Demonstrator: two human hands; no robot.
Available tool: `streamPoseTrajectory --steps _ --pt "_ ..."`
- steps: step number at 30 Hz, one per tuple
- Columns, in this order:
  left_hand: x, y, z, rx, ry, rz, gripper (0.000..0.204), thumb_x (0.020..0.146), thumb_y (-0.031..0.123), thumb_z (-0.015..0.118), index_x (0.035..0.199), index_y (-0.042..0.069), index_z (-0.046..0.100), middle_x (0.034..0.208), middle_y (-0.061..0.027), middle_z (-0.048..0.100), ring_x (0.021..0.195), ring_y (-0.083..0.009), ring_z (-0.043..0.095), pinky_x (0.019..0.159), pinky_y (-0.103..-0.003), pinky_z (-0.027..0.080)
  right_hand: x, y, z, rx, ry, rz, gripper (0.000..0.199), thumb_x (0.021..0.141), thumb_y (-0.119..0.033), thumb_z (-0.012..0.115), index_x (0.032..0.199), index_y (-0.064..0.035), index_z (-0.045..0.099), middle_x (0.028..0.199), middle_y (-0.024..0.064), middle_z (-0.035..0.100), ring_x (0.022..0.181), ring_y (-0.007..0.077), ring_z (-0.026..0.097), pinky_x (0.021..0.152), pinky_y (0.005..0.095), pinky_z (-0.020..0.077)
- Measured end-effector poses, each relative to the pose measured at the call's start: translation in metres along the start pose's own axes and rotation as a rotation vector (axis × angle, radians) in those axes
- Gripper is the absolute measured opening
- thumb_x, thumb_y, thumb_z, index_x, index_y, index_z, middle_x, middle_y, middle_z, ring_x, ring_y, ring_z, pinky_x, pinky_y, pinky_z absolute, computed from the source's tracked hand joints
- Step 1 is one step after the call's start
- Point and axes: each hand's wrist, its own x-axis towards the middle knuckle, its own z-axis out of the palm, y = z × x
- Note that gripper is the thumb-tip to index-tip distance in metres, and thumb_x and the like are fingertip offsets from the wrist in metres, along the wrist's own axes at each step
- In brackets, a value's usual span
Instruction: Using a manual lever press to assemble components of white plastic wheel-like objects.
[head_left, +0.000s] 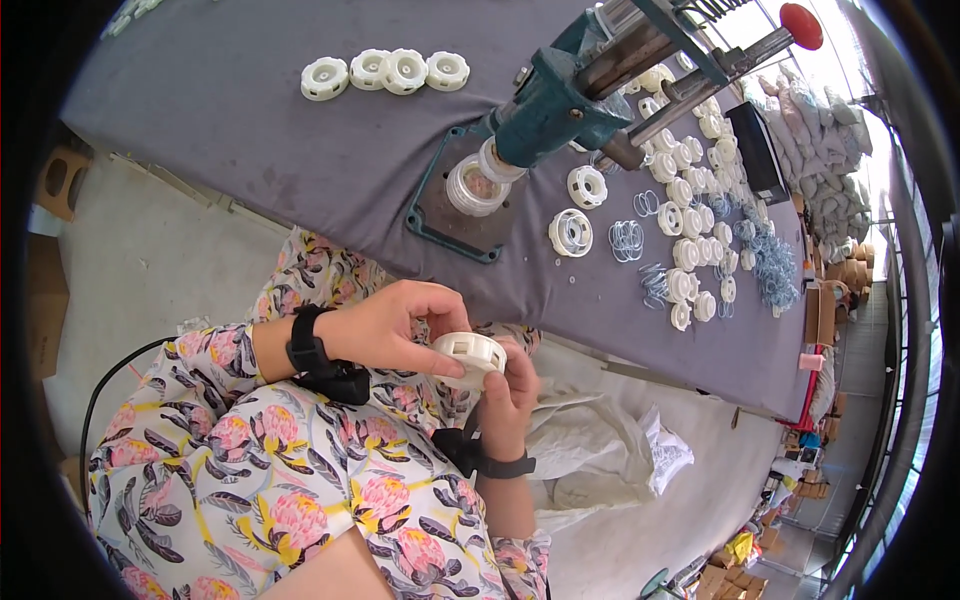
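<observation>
a round white plastic part (469, 357), ribbed around its side, is held above the lap, just below the near edge of the grey-covered table (250, 110). it is pinched by the left hand (385, 325), whose fingers are curled over its top and left side, and it is gripped from the right and below by the right hand (512, 385), fingers closed against its rim. black bands are worn on both wrists, and a floral garment is seen over the lap.

on the table, a teal hand press (560, 100) with a red-knobbed lever (801, 25) is mounted on a dark base plate (440, 215). a white ring-shaped cup (475, 187) is seated on that plate under the ram; something pinkish is seen inside it, though what it is cannot be told. two similar open white parts (570, 232) are laid just beside the plate, and their hollow centres are shown. four white parts (385, 71) are lined up in a row on the far left of the table. many more white parts (690, 215) and clear wire-like rings (628, 240) are spread on the right. a crumpled white bag (600, 450) is laid on the floor beside the right forearm; its contents are hidden.
</observation>
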Motion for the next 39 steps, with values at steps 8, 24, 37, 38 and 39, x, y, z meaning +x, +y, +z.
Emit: streamPoseTrajectory --steps 8,24,37,38,39 --pt "-0.003 -0.005 0.007 -0.153 0.032 -0.069 0.024 0.07 0.012 0.077 0.084 0.004 0.059 0.078 0.0012 0.057 0.075 -0.0061 0.052 0.067 -0.022 0.042 -0.007 0.015 -0.002 0.164 0.012 0.084 0.042 0.085 -0.031 0.063 0.108 0.0017 0.052 0.107 0.0071 0.055 0.098 0.0163 0.054 0.085 0.0299 0.0426" --pt "-0.001 -0.005 0.012 -0.27 0.038 -0.154 0.035 0.072 0.011 0.077 0.1 0.004 0.056 0.09 0.0003 0.059 0.086 -0.0076 0.056 0.078 -0.023 0.045 -0.003 0.028 -0.001 0.34 0.185 0.208 0.045 0.09 -0.037 0.054 0.11 0.0024 0.052 0.102 0.0084 0.059 0.094 0.0176 0.058 0.082 0.0317 0.046" --pt "-0.001 -0.029 0.017 -0.208 0.068 0.052 0.05 0.069 0.014 0.078 0.111 0.005 0.052 0.104 -0.0015 0.054 0.097 -0.0106 0.052 0.086 -0.029 0.042 0.005 0.018 0.004 0.443 0.271 0.306 0.044 0.096 -0.039 0.038 0.112 -0.0008 0.051 0.098 0.0087 0.06 0.086 0.0178 0.06 0.074 0.0313 0.0485" --pt "0.0 -0.026 0.018 -0.106 0.114 0.063 0.053 0.068 0.014 0.077 0.114 0.006 0.052 0.107 -0.0031 0.053 0.1 -0.0127 0.052 0.087 -0.03 0.041 0.004 0.022 0.002 0.442 0.272 0.306 0.044 0.096 -0.039 0.038 0.112 -0.0008 0.051 0.098 0.0087 0.06 0.086 0.0178 0.06 0.074 0.0313 0.0485" --pt "0.0 -0.023 0.018 -0.002 0.16 0.073 0.056 0.067 0.014 0.077 0.116 0.006 0.052 0.11 -0.0046 0.052 0.102 -0.0148 0.052 0.088 -0.031 0.041 0.004 0.028 -0.001 0.484 0.238 0.306 0.042 0.096 -0.035 0.038 0.115 0.0003 0.05 0.101 0.0089 0.06 0.089 0.0186 0.06 0.077 0.0313 0.0484"
